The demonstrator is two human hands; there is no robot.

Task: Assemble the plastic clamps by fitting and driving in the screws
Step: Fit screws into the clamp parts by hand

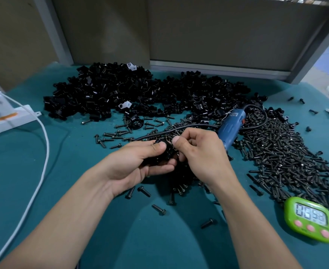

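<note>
Clamp [164, 151], black, sits mid-table, held in both hands. Nearest, loose screws [159, 209] and a green timer [310, 220] lie on the teal cloth [150, 239]. Above them the left hand [138, 164] cradles the clamp, thumb on top, fingers curled under; the right hand [200, 152] pinches its right edge with thumb and forefinger. Just beyond, a blue driver [230, 129] lies on a screw heap [276, 152] spreading right. Farthest, a clamp pile [121, 90] lines the cloth's back edge.

On the table [72, 162], clamps [140, 94] lie heaped at the back, screws [286, 152] to the right, driver [231, 127] between them, timer [311, 220] front right, box [6, 119] far left
</note>
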